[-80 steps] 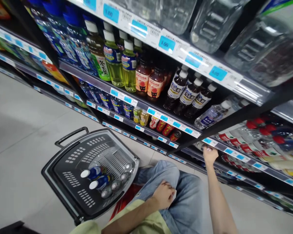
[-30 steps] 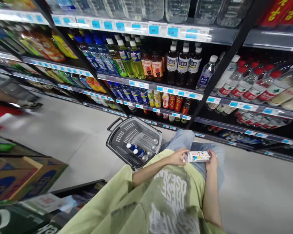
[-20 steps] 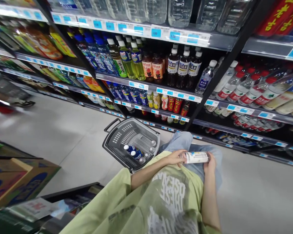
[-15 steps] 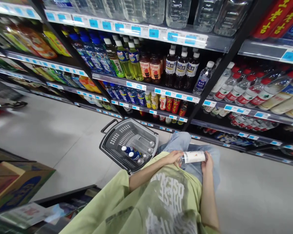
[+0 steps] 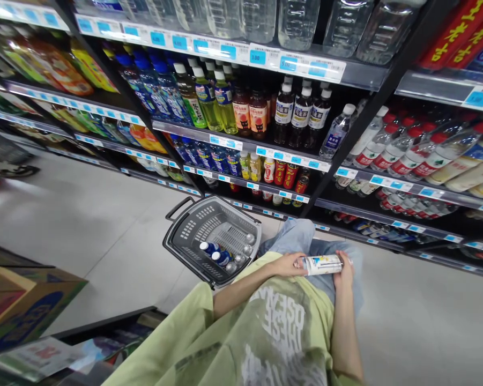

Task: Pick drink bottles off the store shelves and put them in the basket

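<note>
Both my hands hold a clear bottle with a white label (image 5: pixel 324 265), lying sideways above my jeans. My left hand (image 5: pixel 290 264) is wrapped round its left end, and my right hand (image 5: pixel 344 269) grips the right end. Coloured print and a dark line show on the label's upturned side. To the left of my left hand, a grey shopping basket (image 5: pixel 193 234) stands on the floor. Inside it are blue-labelled bottles with white caps (image 5: pixel 222 258) and several clear-topped bottles (image 5: pixel 238 259).
Drink shelves (image 5: pixel 241 143) with price tags run across the front, holding tea bottles (image 5: pixel 300 112) and red-capped water bottles (image 5: pixel 400 150). A cardboard box (image 5: pixel 36 303) and a dark display stand (image 5: pixel 104 335) are at lower left. Grey floor (image 5: pixel 116 214) lies between.
The bottle has been turned about its long axis, so a different side of its label faces up. Both hands stay on it, and the basket has not moved.
</note>
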`<state>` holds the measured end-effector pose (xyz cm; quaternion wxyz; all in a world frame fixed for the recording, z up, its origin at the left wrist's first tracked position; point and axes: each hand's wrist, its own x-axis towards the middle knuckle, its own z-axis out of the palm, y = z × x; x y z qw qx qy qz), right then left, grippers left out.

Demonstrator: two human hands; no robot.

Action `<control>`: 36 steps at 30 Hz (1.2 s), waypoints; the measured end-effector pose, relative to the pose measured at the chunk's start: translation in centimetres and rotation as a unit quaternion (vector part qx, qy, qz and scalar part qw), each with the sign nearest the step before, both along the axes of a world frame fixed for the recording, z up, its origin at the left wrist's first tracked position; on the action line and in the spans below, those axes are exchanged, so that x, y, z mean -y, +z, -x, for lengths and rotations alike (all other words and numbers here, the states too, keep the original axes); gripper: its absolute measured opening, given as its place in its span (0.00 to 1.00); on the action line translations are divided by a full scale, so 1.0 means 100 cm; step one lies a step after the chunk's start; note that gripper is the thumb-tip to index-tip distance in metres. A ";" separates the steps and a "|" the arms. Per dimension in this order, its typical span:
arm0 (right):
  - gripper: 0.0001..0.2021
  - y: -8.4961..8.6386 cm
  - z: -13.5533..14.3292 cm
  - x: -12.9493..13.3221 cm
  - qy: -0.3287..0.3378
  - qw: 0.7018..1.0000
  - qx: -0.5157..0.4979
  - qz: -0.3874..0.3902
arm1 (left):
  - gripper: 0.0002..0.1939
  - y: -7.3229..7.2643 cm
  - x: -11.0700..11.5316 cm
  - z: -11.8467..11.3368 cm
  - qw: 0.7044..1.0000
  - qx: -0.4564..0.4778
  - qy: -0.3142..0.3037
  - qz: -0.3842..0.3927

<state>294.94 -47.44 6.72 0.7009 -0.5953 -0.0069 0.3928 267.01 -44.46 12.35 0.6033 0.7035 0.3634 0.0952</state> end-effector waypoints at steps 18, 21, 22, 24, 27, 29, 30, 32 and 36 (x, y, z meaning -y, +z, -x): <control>0.16 0.024 0.019 0.002 0.068 0.998 -0.009 0.004 | 0.42 -0.014 -0.014 0.013 0.966 0.030 0.022 -0.257; 0.24 0.032 0.026 0.009 0.066 0.997 -0.014 -0.031 | 0.39 -0.011 -0.012 0.011 0.965 0.027 0.030 -0.260; 0.27 0.035 0.032 0.012 0.069 0.996 -0.011 -0.046 | 0.39 -0.009 -0.012 0.011 0.964 0.026 0.032 -0.261; 0.29 0.042 0.050 0.019 0.081 0.993 0.010 -0.082 | 0.39 -0.007 -0.012 0.011 0.965 0.020 0.029 -0.260; 0.32 0.057 0.082 0.030 0.111 0.984 0.062 -0.126 | 0.41 -0.004 -0.012 0.014 0.968 -0.005 0.021 -0.251; 0.38 0.070 0.100 0.033 0.140 0.977 0.091 -0.135 | 0.41 0.000 -0.009 0.020 0.969 -0.029 0.016 -0.246; 0.40 0.077 0.107 0.034 0.156 0.973 0.102 -0.134 | 0.41 0.004 -0.005 0.024 0.968 -0.040 0.013 -0.246; 0.45 0.090 0.116 0.033 0.191 0.965 0.121 -0.130 | 0.42 0.018 0.004 0.034 0.967 -0.056 0.006 -0.248; 0.47 0.105 0.136 0.028 0.260 0.940 0.173 -0.141 | 0.46 0.075 0.026 0.060 0.956 -0.091 0.020 -0.279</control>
